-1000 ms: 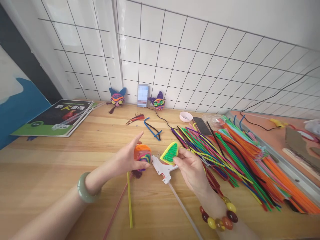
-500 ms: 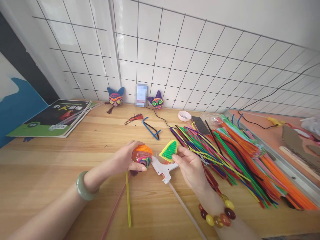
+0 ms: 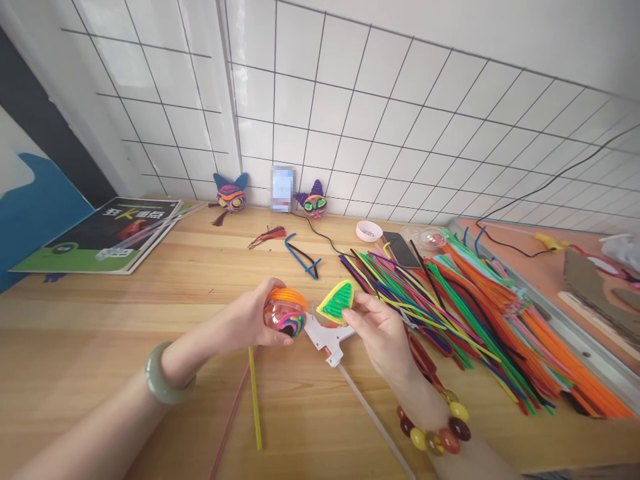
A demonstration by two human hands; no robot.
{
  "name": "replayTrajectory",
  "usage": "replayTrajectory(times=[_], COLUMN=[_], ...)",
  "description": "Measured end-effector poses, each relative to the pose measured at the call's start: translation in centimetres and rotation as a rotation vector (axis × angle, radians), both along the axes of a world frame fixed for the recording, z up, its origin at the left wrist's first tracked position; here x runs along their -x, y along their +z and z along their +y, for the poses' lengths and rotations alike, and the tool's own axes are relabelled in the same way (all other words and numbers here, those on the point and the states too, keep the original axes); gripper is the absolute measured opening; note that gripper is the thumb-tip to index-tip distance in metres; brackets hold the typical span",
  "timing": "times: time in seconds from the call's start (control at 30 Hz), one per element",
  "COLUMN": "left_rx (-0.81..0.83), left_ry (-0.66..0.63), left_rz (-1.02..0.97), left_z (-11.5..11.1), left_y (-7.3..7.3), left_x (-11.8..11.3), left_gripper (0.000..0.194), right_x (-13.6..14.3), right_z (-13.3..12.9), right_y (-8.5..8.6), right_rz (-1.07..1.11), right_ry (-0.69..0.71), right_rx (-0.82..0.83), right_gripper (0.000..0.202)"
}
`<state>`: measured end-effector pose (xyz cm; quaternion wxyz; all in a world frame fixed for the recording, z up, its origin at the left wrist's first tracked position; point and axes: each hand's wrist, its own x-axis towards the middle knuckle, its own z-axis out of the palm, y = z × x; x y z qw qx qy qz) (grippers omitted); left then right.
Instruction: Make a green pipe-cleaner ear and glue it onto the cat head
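Note:
My left hand (image 3: 260, 317) is wrapped round a clear ball (image 3: 285, 313) that has orange strips on top and a multicoloured swirl at its lower right. Between the thumb and fingers of my right hand (image 3: 375, 327) is a green triangular piece with a yellow edge (image 3: 337, 302). The two pieces are apart. Below and between them a white glue gun (image 3: 327, 341) rests on the wooden table (image 3: 190, 333). A yellow stick (image 3: 255, 407) lies under my left hand, beside a pink one.
Colourful pipe cleaners (image 3: 450, 300) cover the right side. Two decorated heads (image 3: 231, 193) and a lit phone (image 3: 283, 190) stand by the tiled wall. A pink bowl (image 3: 369, 231), a dark phone (image 3: 400, 250) and a book (image 3: 125, 233) lie further back.
The ball has turned slightly in my left hand, showing more of the swirl. The green piece has shifted a little to the left with my right hand.

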<state>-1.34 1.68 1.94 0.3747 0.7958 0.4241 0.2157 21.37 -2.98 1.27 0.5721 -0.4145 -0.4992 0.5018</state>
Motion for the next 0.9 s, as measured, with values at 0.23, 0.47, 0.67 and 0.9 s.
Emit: replayTrajectory(times=[0.23,0.47,0.67,0.9], left_rx=[-0.103,0.023,0.063,0.047], left_ry=[-0.046,-0.144,-0.134,-0.151], left_rz=[-0.018,-0.089,-0.106,-0.079], left_z=[-1.5,-2.9,-2.9,-2.9], left_y=[1.4,2.0,1.7,1.5], left_x=[-0.7,-1.5,-1.7,-1.7], left_gripper=[0.067,0.068,0.07,0.069], right_x=[0.7,1.3,1.7,1.5], right_z=[-0.3,-1.2,-1.3,-1.2], right_y=[0.9,1.3,1.1,0.5], right_rz=[-0.118,-0.271,-0.392,-0.549], right_ry=[0.001,-0.017,-0.104,-0.145], right_rx=[-0.022,-0.083,-0.103,-0.212], right_gripper=[0.021,0.019,0.017,0.015])
